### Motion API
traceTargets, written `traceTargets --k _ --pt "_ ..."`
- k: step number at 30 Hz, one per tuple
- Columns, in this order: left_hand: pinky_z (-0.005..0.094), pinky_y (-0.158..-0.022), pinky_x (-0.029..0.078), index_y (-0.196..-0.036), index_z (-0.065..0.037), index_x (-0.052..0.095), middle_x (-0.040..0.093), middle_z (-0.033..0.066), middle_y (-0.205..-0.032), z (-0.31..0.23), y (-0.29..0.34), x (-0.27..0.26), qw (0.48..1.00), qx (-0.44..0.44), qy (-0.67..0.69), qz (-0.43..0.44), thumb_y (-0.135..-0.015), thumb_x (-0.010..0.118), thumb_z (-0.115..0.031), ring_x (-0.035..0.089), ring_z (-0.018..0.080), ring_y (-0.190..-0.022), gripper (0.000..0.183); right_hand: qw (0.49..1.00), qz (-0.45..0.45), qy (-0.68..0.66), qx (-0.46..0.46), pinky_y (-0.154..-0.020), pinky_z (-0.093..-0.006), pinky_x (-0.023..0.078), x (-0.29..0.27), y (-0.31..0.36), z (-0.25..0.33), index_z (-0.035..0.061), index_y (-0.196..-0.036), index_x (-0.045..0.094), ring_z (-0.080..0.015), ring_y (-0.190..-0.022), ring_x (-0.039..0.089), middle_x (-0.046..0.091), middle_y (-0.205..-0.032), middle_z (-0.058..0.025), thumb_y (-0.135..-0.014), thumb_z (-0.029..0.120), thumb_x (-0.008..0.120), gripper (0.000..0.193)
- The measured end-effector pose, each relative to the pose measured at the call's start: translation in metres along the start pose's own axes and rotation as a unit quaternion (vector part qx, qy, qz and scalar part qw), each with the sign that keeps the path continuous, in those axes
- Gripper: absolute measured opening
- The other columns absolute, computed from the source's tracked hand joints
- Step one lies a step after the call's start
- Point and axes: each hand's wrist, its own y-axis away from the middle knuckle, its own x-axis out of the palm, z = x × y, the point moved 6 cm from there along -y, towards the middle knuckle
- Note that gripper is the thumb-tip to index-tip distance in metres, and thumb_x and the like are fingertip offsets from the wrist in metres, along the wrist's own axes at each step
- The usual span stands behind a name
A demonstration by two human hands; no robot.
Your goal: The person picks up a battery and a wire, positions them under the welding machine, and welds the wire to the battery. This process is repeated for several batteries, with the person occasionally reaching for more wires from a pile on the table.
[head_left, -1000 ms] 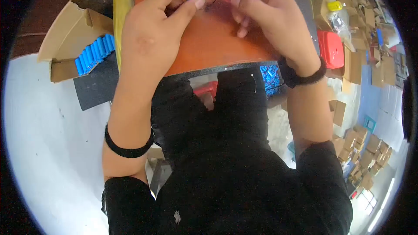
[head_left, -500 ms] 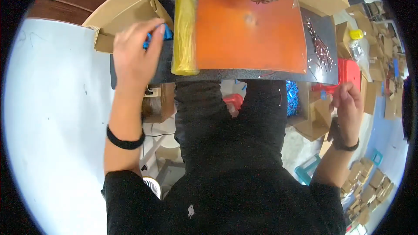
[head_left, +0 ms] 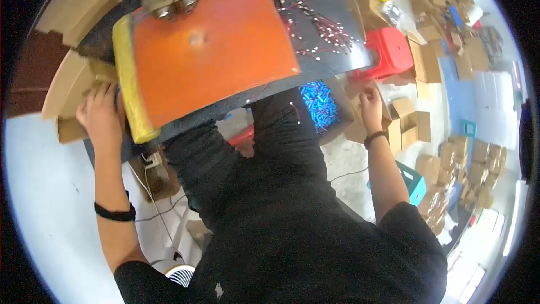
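Note:
My left hand (head_left: 103, 114) is at the left edge of the dark table, between an open cardboard box (head_left: 63, 87) and a yellow roll-like strip (head_left: 128, 81). Its fingers are bent downward, with a bit of blue (head_left: 118, 99) beside them; what they hold is partly hidden. An orange sheet (head_left: 214, 50) covers the tabletop, with a metal machine head (head_left: 171, 1) above its far left part. Over on the right, my right hand (head_left: 370, 108) hangs off the table with curled fingers, near a carton of small blue cylindrical pieces (head_left: 319, 108). Whether it grips anything is not visible.
Thin dark-red wires with white ends (head_left: 329, 29) lie on the table's right part. A red plastic stool (head_left: 389, 53) stands beyond my right hand. Open cartons (head_left: 406, 124) and a teal crate (head_left: 412, 183) sit on the floor. Cables (head_left: 154, 194) run below left.
The view has turned, so the table appears tilted and farther left. My left hand remains beside the yellow strip, its fingers lower. My right hand is farther from the red stool, toward the blue pieces.

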Motion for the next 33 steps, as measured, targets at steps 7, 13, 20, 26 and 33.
traceTargets --k 7,13,20,26,33 --pt "0.0394 -0.092 0.039 -0.115 -0.009 0.067 0.067 0.0089 -0.105 0.022 0.014 -0.049 0.976 -0.118 0.171 -0.057 -0.090 0.063 -0.014 0.060 0.0257 -0.098 0.026 0.965 -0.026 -0.002 -0.262 -0.079 -0.0313 0.048 0.009 -0.012 0.198 0.0019 -0.104 0.062 -0.0200 -0.093 0.060 0.062 -0.100 -0.0090 -0.088 0.007 0.061 0.017" --pt "0.0382 -0.084 0.047 -0.109 -0.006 0.067 0.066 0.0114 -0.098 -0.045 -0.014 -0.108 0.944 -0.062 0.310 -0.097 -0.084 0.065 -0.003 0.061 0.0282 -0.087 0.026 0.927 0.076 0.206 -0.304 -0.087 -0.0446 0.048 0.095 -0.058 0.246 0.0044 -0.094 0.066 -0.0374 -0.098 0.058 0.060 -0.097 -0.0165 -0.084 0.023 0.064 0.021" --pt "0.0410 -0.087 0.043 -0.106 -0.005 0.064 0.065 0.0126 -0.105 -0.088 -0.052 -0.110 0.954 0.025 0.299 -0.007 -0.083 0.064 -0.007 0.060 0.0313 -0.098 0.023 0.944 0.021 0.198 -0.261 -0.074 -0.0441 0.051 0.055 -0.073 0.271 0.0050 -0.091 0.064 -0.0345 -0.089 0.063 0.065 -0.091 -0.0163 -0.085 0.023 0.060 0.019" --pt "0.0414 -0.087 0.043 -0.107 -0.005 0.064 0.064 0.0111 -0.104 -0.091 -0.062 -0.102 0.941 -0.004 0.337 0.026 -0.083 0.065 -0.008 0.060 0.0309 -0.095 0.025 0.974 0.027 0.001 -0.224 -0.068 -0.0386 0.051 -0.003 -0.063 0.312 0.0042 -0.094 0.063 -0.0320 -0.074 0.064 0.066 -0.082 -0.0148 -0.085 0.018 0.060 0.017" --pt "0.0391 -0.082 0.043 -0.108 -0.007 0.065 0.064 0.0085 -0.098 -0.113 -0.072 -0.121 0.908 0.010 0.416 -0.041 -0.081 0.068 -0.008 0.059 0.0283 -0.089 0.027 0.919 0.089 0.265 -0.276 -0.072 -0.0436 0.051 0.020 -0.070 0.312 0.0044 -0.092 0.064 -0.0364 -0.082 0.064 0.066 -0.088 -0.0176 -0.086 0.021 0.058 0.018"
